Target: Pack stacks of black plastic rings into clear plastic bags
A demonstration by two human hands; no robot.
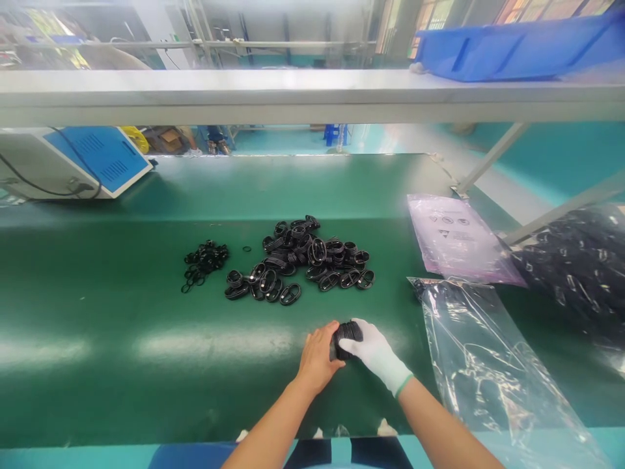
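Observation:
Near the front edge of the green table (122, 397), my bare left hand (318, 357) and my white-gloved right hand (374, 348) close in from both sides on a stack of black coiled cables (347, 339). The fingers of both hands curve round the stack. Behind them lies a heap of coiled black cables (317, 252), each coil an oval loop. A smaller pile of black rings (207, 258) sits to its left, with one loose ring (247, 249) between the two.
At the right lie a printed plastic bag (452, 234), a clear bag (493, 352) and a bulky bag of black items (581, 267). A white shelf (293, 98) crosses above, bearing a blue bin (512, 52). A blue-panelled machine (97, 159) stands back left.

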